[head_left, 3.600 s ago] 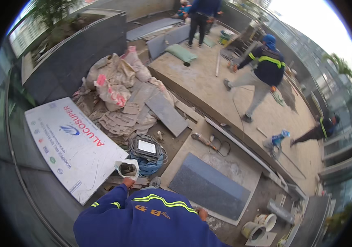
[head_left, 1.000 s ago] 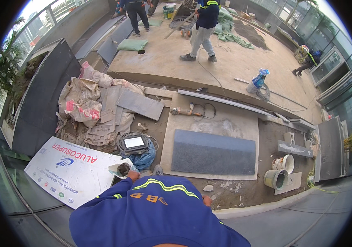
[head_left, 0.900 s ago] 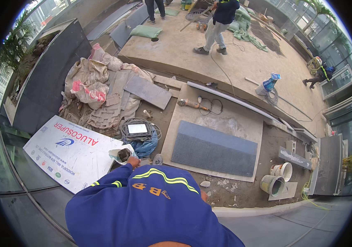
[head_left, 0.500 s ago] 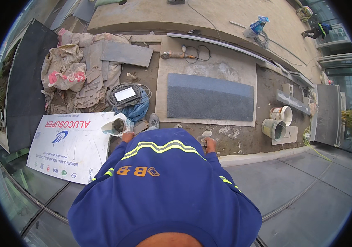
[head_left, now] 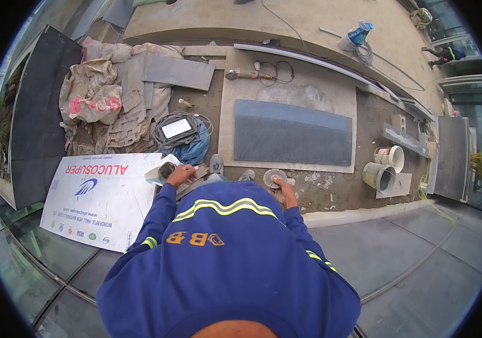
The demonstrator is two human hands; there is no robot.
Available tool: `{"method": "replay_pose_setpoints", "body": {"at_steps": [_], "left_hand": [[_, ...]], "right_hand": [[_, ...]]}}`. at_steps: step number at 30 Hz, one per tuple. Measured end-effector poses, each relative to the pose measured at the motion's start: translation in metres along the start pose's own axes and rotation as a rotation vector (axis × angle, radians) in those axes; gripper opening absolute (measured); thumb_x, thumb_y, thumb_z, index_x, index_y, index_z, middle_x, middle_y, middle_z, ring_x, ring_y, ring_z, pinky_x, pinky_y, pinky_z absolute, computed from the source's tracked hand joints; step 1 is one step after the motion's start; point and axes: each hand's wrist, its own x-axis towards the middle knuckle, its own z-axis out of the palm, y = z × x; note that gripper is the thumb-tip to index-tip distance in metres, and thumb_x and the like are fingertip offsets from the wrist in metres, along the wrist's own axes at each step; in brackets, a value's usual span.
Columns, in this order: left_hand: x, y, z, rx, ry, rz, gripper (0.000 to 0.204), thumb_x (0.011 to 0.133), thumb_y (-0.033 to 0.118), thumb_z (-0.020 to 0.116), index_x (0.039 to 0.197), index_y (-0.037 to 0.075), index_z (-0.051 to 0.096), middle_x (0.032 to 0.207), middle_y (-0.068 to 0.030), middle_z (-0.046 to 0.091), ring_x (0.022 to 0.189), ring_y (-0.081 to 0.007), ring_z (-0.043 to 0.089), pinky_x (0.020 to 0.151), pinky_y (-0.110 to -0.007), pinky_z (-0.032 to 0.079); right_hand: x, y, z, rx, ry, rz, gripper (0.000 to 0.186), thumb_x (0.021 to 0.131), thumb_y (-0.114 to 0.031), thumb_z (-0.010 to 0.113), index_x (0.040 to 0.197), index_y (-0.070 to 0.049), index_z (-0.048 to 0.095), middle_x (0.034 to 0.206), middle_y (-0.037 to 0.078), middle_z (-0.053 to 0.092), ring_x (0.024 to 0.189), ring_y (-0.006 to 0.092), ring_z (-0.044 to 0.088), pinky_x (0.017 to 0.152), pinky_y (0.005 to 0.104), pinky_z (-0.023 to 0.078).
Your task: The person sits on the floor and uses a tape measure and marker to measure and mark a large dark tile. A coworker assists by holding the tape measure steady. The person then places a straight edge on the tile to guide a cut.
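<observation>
Person crouched at the near edge of a dark stone slab, a round disc in hand.

Right hand (head_left: 282, 190) has its fingers clasped on the grey disc (head_left: 275, 178), just near of the slab (head_left: 293, 132). Left hand (head_left: 178, 174) grips a small cup-like object (head_left: 162, 170) at the white board's (head_left: 100, 197) right edge. Open paving lies right.
</observation>
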Motion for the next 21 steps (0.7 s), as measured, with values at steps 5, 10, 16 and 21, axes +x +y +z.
{"method": "replay_pose_setpoints", "body": {"at_steps": [5,10,16,21], "left_hand": [[-0.008,0.041,0.009,0.283,-0.179,0.098,0.046,0.096,0.049,0.065,0.103,0.004,0.072,0.094,-0.0061,0.072,0.087,-0.0180,0.069,0.077,-0.033,0.053],[-0.004,0.034,0.036,0.555,-0.218,0.402,0.052,0.096,0.051,0.062,0.107,0.001,0.071,0.095,-0.0167,0.070,0.090,-0.0299,0.068,0.082,-0.042,0.050],[0.003,0.000,0.062,0.696,-0.230,0.513,0.057,0.096,0.059,0.056,0.100,0.004,0.074,0.093,-0.0206,0.071,0.091,-0.0416,0.067,0.079,-0.051,0.049],[-0.007,-0.006,0.073,0.693,-0.311,0.330,0.070,0.097,0.067,0.049,0.095,0.003,0.076,0.093,-0.0217,0.073,0.090,-0.0415,0.069,0.078,-0.050,0.050]], "right_hand": [[-0.056,-0.019,0.098,-0.602,0.163,-0.200,0.052,0.096,-0.045,0.064,0.114,0.003,0.064,0.099,0.018,0.070,0.073,0.0272,0.071,0.068,0.0397,0.058],[-0.078,-0.007,0.122,-0.947,-0.016,-0.321,0.072,0.100,-0.060,0.049,0.123,0.007,0.062,0.101,0.022,0.070,0.091,0.0298,0.070,0.082,0.0413,0.054],[-0.086,0.014,0.117,-1.253,-0.115,-0.363,0.073,0.103,-0.062,0.042,0.138,0.000,0.057,0.103,0.033,0.069,0.103,0.0516,0.065,0.087,0.0537,0.049],[-0.054,0.043,0.087,-1.378,-0.124,-0.485,0.068,0.105,-0.058,0.042,0.128,0.003,0.063,0.098,0.032,0.070,0.096,0.0505,0.067,0.080,0.0524,0.049]]}}
